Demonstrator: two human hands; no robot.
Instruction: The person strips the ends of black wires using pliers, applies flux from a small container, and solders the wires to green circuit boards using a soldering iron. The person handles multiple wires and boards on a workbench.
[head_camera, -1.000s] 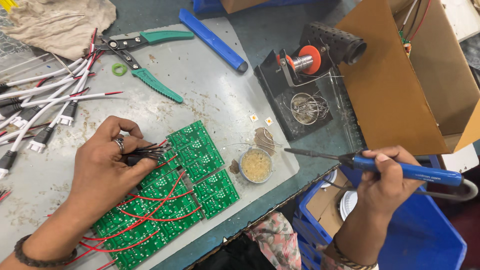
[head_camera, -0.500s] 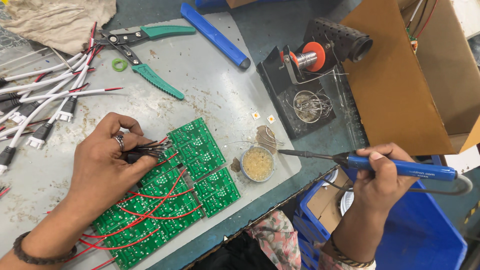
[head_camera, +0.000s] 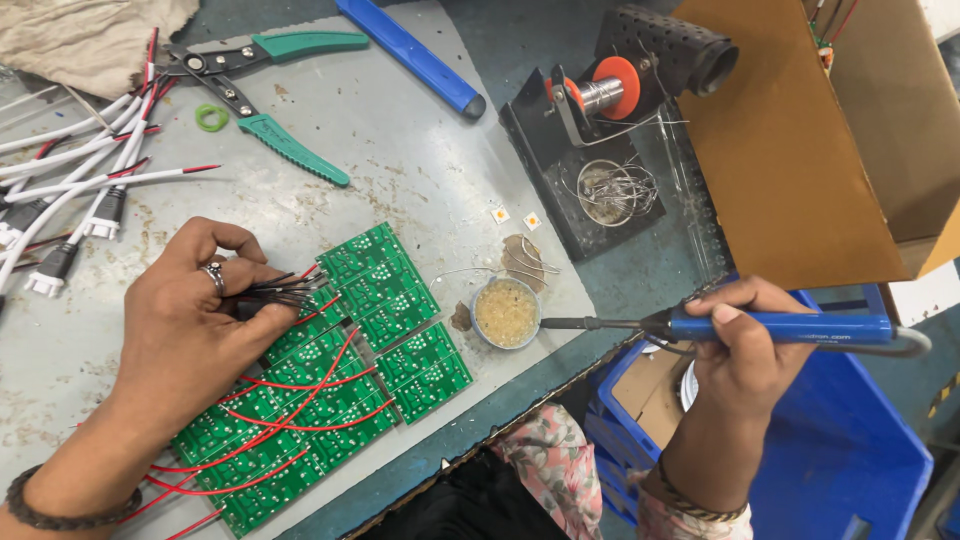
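Observation:
My left hand (head_camera: 190, 325) rests on a panel of green circuit boards (head_camera: 330, 370) and pinches a bundle of thin black wires (head_camera: 280, 293) over the boards. Red wires (head_camera: 290, 400) run across the boards toward the lower left. My right hand (head_camera: 745, 355) grips a blue-handled soldering iron (head_camera: 780, 325), held level. Its tip points left and reaches the rim of a small round tin of yellowish flux (head_camera: 506, 312), which sits just right of the boards.
A black soldering stand (head_camera: 590, 150) with an orange solder spool stands behind the tin. Green-handled cutters (head_camera: 270, 130), a blue tool (head_camera: 410, 50), white cables (head_camera: 80, 180) and a cloth lie at the back. A brown cardboard box (head_camera: 800, 140) and blue crate (head_camera: 860, 450) stand at right.
The soldering iron has swung down and to the left, its tip arriving at the flux tin. My left hand has stayed on the boards with the wires.

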